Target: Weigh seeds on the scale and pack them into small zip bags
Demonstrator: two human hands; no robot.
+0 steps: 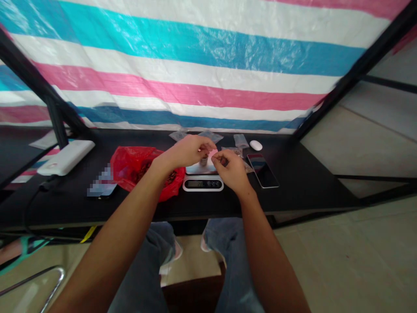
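Observation:
Both hands meet above the silver plate of a small white kitchen scale (203, 184), whose display is lit but too small to read. Between my fingertips is what looks like a small clear bag (203, 161) with something brownish low in it and a pink patch (213, 153) at its top. My left hand (189, 150) reaches in from the left, fingers bent and pinching at the bag. From the right, my right hand (230, 168) pinches the pink part with thumb and forefinger. Beside my left forearm sits an open red plastic bag (130, 163) of small dark brown pieces, partly hidden by the arm.
Clear plastic bags (241, 141) lie behind the hands. A phone (262, 170) and a white oval mouse-like object (256, 145) are to the right. At left are a white power-bank-like box (67, 157) with a cable and a blurred flat item (103, 181). Black frame bars border the black table (309, 182).

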